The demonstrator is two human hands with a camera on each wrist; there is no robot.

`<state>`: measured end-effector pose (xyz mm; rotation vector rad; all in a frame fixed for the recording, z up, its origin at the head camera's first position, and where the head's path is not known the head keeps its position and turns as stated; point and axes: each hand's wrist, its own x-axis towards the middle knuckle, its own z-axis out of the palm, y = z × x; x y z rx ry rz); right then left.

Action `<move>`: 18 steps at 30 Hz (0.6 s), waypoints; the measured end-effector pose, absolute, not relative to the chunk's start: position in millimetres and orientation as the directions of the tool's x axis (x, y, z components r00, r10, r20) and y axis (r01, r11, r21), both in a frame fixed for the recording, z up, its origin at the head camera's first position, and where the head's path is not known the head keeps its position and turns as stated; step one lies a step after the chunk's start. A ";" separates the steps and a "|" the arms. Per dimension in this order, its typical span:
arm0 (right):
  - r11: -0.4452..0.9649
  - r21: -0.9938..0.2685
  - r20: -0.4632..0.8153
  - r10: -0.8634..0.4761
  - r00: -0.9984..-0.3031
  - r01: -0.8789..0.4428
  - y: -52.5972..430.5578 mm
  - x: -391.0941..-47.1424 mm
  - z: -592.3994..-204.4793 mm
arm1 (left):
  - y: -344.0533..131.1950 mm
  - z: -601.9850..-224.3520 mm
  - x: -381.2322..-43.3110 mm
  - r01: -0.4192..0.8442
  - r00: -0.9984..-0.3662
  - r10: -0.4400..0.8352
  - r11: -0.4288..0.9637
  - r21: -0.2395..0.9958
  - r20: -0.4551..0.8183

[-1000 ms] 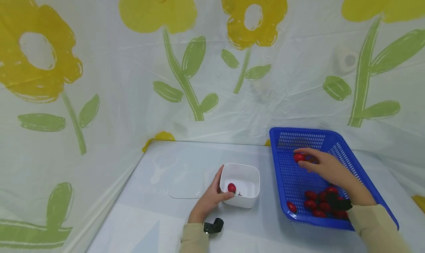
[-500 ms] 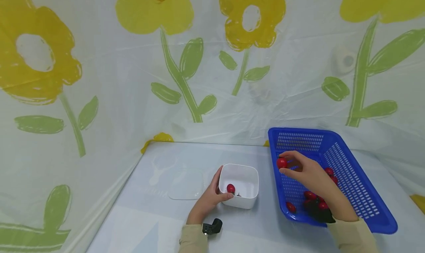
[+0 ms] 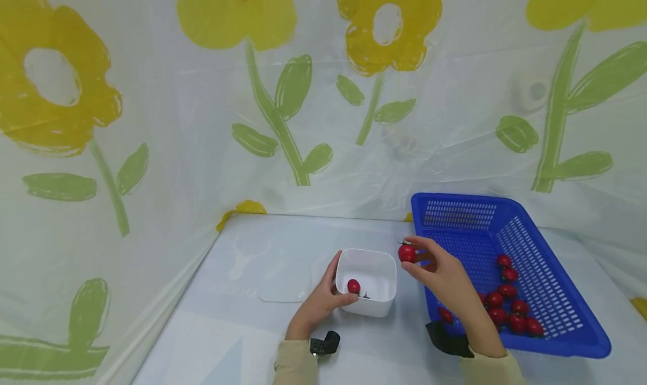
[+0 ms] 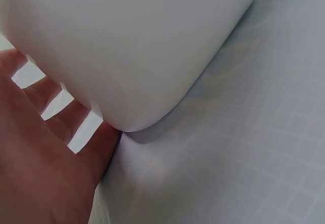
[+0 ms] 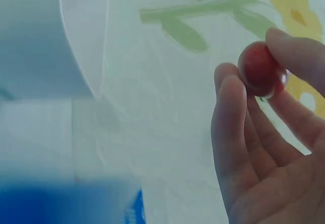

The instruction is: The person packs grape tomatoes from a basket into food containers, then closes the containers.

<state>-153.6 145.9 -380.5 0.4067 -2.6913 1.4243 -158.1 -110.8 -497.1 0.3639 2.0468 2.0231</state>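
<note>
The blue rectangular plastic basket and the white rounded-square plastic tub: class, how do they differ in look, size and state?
The blue basket is larger; the white tub is smaller. The basket's walls are slotted; the tub's look solid. The basket holds several small red tomatoes, while one tomato shows in the tub. The left hand grips the tub; the basket is not gripped. Both are open-topped.

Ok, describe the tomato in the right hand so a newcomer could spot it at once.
Find the big blue basket on the right of the table, then the right hand at its left side. Pinched in that hand is a round red tomato with a dark stem tuft. It alone is held up; the other tomatoes lie in the basket or the white container.
</note>
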 end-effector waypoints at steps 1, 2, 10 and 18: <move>0.531 -0.806 0.187 -0.193 -0.963 -0.262 142.9 -152.3 -382.8 | -110.1 -497.6 -158.3 0.015 -0.940 0.341 0.014 1.000 0.010; 0.528 -0.808 0.190 -0.185 -0.964 -0.260 140.2 -151.2 -385.5 | -109.3 -497.9 -158.2 0.019 -0.941 0.340 0.022 1.000 0.011; 0.542 -0.800 0.201 -0.164 -0.966 -0.259 119.6 -145.3 -406.6 | -104.0 -499.7 -154.9 0.005 -0.947 0.322 0.053 0.999 -0.012; 0.619 -0.738 0.197 -0.185 -0.963 -0.270 103.2 -141.9 -413.9 | -104.2 -473.1 -142.2 0.030 -0.946 0.324 0.049 0.998 0.013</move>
